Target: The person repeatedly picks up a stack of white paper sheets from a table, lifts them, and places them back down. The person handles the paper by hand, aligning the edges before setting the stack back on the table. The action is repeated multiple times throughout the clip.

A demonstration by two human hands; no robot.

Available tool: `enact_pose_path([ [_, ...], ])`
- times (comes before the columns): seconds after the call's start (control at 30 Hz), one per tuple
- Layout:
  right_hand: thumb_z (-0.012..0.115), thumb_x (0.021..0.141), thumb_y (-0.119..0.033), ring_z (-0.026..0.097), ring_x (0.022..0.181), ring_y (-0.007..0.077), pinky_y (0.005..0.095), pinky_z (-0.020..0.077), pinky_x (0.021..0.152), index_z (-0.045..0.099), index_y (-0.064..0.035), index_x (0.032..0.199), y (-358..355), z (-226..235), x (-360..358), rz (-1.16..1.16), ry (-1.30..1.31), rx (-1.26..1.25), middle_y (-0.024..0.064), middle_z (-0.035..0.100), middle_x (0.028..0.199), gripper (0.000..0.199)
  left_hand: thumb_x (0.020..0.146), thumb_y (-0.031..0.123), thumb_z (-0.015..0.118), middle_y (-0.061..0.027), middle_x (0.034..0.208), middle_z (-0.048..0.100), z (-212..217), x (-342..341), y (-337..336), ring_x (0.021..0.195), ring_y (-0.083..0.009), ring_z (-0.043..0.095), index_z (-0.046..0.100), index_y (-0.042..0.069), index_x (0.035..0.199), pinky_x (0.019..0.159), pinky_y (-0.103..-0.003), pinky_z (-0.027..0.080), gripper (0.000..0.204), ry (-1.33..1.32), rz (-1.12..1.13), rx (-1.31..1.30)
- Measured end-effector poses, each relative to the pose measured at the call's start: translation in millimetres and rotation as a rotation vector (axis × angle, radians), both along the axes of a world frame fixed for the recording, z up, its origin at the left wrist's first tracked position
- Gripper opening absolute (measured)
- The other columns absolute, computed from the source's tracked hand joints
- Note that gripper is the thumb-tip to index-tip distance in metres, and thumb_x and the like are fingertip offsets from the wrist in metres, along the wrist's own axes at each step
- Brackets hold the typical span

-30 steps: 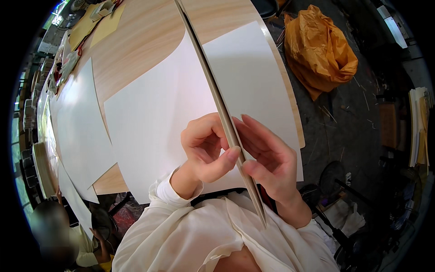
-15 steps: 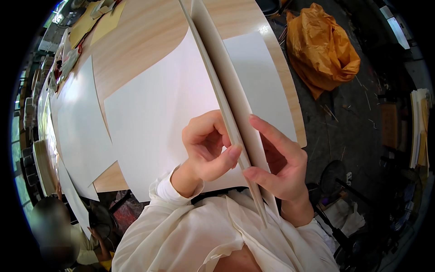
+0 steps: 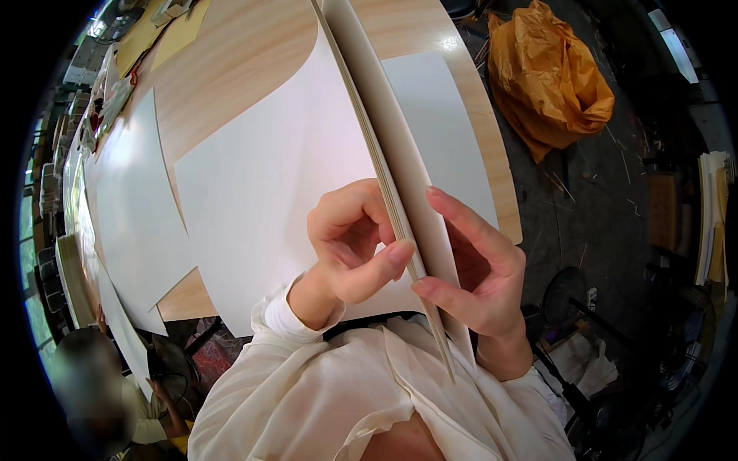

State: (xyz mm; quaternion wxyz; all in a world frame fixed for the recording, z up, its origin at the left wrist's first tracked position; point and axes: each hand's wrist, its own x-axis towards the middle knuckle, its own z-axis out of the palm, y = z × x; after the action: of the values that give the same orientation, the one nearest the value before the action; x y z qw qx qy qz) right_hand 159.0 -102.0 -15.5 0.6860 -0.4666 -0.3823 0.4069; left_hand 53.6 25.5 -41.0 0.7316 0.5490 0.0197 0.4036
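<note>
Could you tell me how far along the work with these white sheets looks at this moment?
Done: large white sheets already lie spread on the wooden table. In hand: the left hand and right hand pinch a stack of white boards standing on edge, the nearest leaf opened slightly to the right. Left: the stack looks thick, so most boards seem still to be handled; the count cannot be read.

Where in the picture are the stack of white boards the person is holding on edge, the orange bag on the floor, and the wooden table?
stack of white boards [image 3: 400, 146], head view, on its right-hand face above the hands.
orange bag [image 3: 550, 81], head view, on its crumpled middle.
wooden table [image 3: 238, 84], head view, on a bare stretch of the top.
</note>
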Motion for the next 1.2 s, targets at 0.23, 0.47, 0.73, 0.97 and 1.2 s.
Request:
enact_pose_path([
  [0.23,0.07,0.073,0.012,0.055,0.123,0.0246,0.0348,0.0434,0.104,0.05,0.0044,0.134,0,0,1,0.007,0.006,0.0,0.016,0.053,0.137,0.064,0.076,-0.004,0.061,-0.0047,0.066,0.057,1,-2,-4,0.053,-0.009,0.049,0.051,0.002,0.07,0.048,-0.023,0.033,0.014,0.031,-0.012,-0.085],
  [0.47,0.07,0.073,0.011,0.053,0.124,0.025,0.0351,0.0431,0.104,0.05,0.0044,0.134,-1,-1,2,0.011,0.008,0.001,0.0165,0.052,0.137,0.064,0.075,-0.005,0.061,-0.0048,0.065,0.057,-1,0,-2,0.054,-0.0094,0.048,0.051,0.003,0.069,0.049,-0.024,0.033,0.014,-0.005,-0.015,-0.034],
  [0.73,0.07,0.073,0.012,0.053,0.124,0.0249,0.035,0.0427,0.105,0.05,0.004,0.134,0,0,2,0.016,0.017,0.005,0.0162,0.052,0.137,0.065,0.076,-0.005,0.061,-0.0049,0.066,0.057,0,1,-1,0.055,-0.0098,0.049,0.05,0.003,0.069,0.05,-0.024,0.034,0.015,-0.012,-0.026,-0.044],
  [0.97,0.071,0.072,0.012,0.053,0.124,0.0243,0.035,0.0418,0.105,0.051,0.0039,0.133,-1,2,1,0.007,0.045,-0.024,0.0161,0.052,0.137,0.064,0.076,-0.005,0.061,-0.0052,0.067,0.058,0,1,-1,0.055,-0.0098,0.049,0.05,0.002,0.069,0.05,-0.024,0.034,0.014,-0.021,-0.027,-0.024],
  [1.2,0.062,0.091,-0.009,0.058,0.11,0.0152,0.0278,0.0461,0.093,0.028,0.0032,0.146,1,-2,21,-0.031,0.236,-0.099,0.0156,0.057,0.13,0.066,0.09,0.018,0.053,-0.0029,0.076,0.05,-23,10,1,0.063,-0.0116,0.052,0.05,0.001,0.095,0.058,-0.024,0.041,0.018,0.114,-0.189,-0.091],
])
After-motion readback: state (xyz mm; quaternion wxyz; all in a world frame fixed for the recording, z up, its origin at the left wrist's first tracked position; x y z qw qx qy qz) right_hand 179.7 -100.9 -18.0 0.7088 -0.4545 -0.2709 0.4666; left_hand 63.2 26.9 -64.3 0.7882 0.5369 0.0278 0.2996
